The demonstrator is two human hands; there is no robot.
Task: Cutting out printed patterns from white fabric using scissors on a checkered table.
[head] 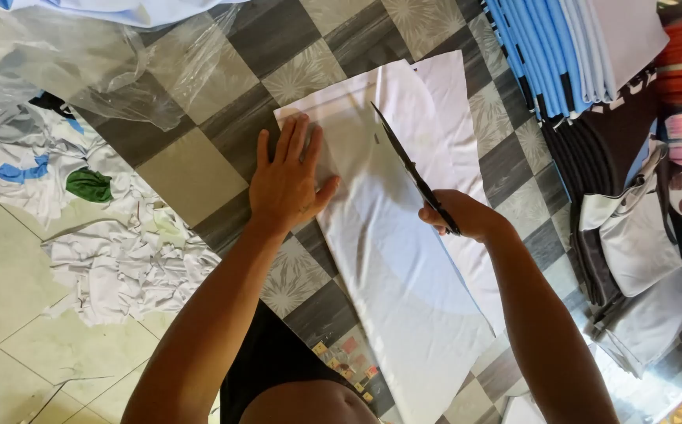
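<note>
Scissors [412, 166], long and dark, gripped in the right hand [466, 216], blades over a white fabric sheet [396, 259] spread on the checkered floor [192, 177]. Left hand [286, 184] lies flat, fingers spread, pressing the sheet's upper corner. Fabric scraps [121, 259] lie further left.

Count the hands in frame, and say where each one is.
2. The left hand lies flat on the white cloth, fingers spread. The right hand grips dark scissors over the same cloth, blades pointing away. No other hands show.
</note>
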